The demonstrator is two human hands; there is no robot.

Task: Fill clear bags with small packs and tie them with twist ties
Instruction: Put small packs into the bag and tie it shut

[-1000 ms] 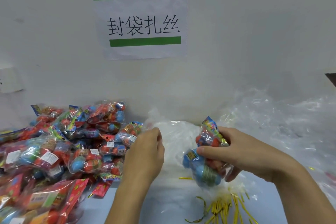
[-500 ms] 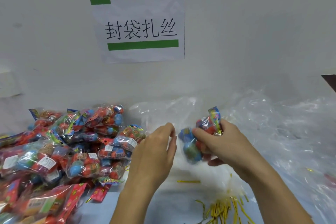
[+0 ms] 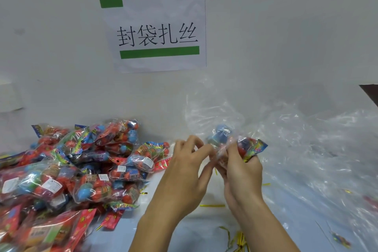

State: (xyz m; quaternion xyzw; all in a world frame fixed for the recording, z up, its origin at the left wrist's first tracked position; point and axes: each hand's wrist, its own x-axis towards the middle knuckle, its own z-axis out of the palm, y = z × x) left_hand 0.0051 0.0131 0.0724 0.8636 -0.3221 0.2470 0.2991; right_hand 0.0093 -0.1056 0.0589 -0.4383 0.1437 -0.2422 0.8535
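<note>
A clear bag (image 3: 214, 112) is held up above the counter (image 3: 184, 235) between two bare hands, its film billowing open toward the wall. The right hand (image 3: 243, 172) is curled around a small pack (image 3: 245, 147) of red and blue sweets, which is gripped at the bag's mouth with its printed header pointing right; a blue piece (image 3: 223, 133) is seen just above, behind the film. The left hand (image 3: 184, 172) is raised beside it, its fingers (image 3: 196, 141) bent and its thumb and forefinger pinched on the edge of the bag, touching the right hand's fingertips. Whether the pack is fully inside the bag cannot be told through the glare.

A heap of small packs (image 3: 86, 172) is piled on the left of the counter against the wall, red, blue and green pieces showing through crinkled wrappers with white labels. Gold twist ties (image 3: 241, 241) are bunched at the lower edge near the right wrist, and a single one (image 3: 211, 205) is laid flat between the forearms. A spread of loose clear bags (image 3: 319, 149) is heaped on the right. A paper sign (image 3: 157, 31) with four Chinese characters and green bars is fixed to the wall above.
</note>
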